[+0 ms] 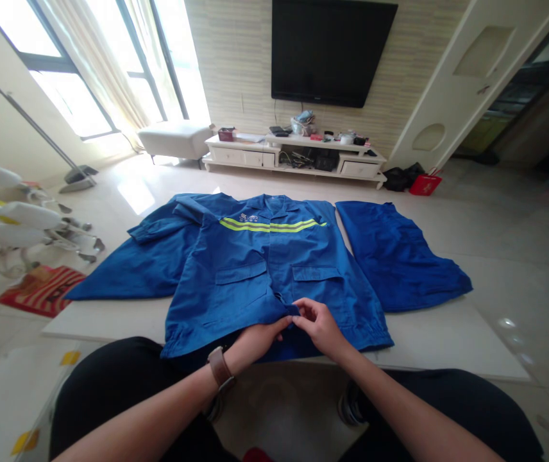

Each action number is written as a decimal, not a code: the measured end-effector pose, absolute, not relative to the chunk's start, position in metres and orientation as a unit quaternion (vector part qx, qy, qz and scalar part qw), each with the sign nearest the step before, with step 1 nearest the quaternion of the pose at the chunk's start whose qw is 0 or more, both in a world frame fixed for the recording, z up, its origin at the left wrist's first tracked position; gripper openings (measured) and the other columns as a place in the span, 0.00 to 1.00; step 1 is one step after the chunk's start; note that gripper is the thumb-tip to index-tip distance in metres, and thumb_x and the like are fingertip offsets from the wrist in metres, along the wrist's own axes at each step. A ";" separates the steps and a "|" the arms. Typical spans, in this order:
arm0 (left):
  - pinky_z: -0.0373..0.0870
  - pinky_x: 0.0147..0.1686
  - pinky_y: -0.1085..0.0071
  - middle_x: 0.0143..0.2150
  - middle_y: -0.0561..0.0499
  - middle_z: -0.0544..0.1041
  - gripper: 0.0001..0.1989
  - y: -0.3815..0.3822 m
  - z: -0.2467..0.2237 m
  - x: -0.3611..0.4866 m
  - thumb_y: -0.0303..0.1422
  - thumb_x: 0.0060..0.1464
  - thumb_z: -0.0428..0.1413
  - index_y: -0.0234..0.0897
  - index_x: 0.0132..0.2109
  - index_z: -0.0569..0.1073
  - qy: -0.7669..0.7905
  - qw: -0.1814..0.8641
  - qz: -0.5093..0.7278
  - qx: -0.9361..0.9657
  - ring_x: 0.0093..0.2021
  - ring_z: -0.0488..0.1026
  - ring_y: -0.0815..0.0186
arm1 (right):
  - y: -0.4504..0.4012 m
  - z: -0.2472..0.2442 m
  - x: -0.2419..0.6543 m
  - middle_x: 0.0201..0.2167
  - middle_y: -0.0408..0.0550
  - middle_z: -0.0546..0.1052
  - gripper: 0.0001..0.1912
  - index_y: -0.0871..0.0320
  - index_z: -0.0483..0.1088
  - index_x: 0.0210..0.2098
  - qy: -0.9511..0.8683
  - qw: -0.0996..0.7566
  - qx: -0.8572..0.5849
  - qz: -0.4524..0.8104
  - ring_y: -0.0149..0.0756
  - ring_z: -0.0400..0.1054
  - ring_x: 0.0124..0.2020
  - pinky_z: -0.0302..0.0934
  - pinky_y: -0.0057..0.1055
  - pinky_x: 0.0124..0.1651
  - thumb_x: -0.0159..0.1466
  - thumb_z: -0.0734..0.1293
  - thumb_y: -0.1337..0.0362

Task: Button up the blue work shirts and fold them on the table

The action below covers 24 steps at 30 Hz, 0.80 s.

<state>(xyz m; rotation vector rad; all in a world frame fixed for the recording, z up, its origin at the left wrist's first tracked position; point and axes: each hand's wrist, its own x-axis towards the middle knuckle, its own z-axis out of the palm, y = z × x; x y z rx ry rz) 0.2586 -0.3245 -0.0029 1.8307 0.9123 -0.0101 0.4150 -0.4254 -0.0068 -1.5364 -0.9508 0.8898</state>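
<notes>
A blue work jacket [250,256] with a yellow and grey reflective stripe lies spread out, collar away from me. My left hand [262,339], with a watch on the wrist, reaches under the lower front edge and pinches the jacket's front opening. My right hand [317,323] grips the same opening edge from the right, its fingertips touching those of my left hand. The cloth between them is lifted a little. Other blue garments lie at the left [135,266] and at the right [399,256] of the jacket.
The clothes lie on a low pale table [467,340] between my knees. A red striped bag [38,290] is on the floor at the left, near white objects. Further off stand a white TV cabinet [240,155], a bench [176,140] and a red bag [425,184].
</notes>
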 end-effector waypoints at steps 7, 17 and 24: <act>0.66 0.37 0.70 0.32 0.48 0.77 0.29 -0.322 -0.013 0.255 0.54 0.65 0.47 0.36 0.48 0.81 0.335 0.477 -0.037 0.812 0.33 0.71 0.63 | -0.426 -0.007 0.411 0.31 0.41 0.69 0.14 0.55 0.77 0.44 -0.416 0.527 -0.660 0.338 0.31 0.61 0.29 0.57 0.29 0.34 0.61 0.70 0.58; 0.64 0.33 0.75 0.37 0.50 0.76 0.23 -0.321 -0.009 0.251 0.33 0.67 0.44 0.42 0.64 0.71 0.203 0.369 -0.052 0.906 0.34 0.71 0.66 | -0.427 -0.004 0.413 0.38 0.44 0.72 0.15 0.53 0.78 0.49 -0.465 0.510 -0.659 0.299 0.32 0.64 0.33 0.60 0.30 0.39 0.64 0.67 0.60; 0.65 0.34 0.74 0.34 0.51 0.74 0.20 -0.321 -0.009 0.250 0.33 0.68 0.42 0.40 0.58 0.73 0.200 0.358 -0.043 0.911 0.32 0.69 0.67 | -0.427 -0.004 0.412 0.38 0.44 0.72 0.14 0.54 0.76 0.47 -0.443 0.513 -0.666 0.312 0.31 0.65 0.32 0.61 0.30 0.39 0.63 0.67 0.59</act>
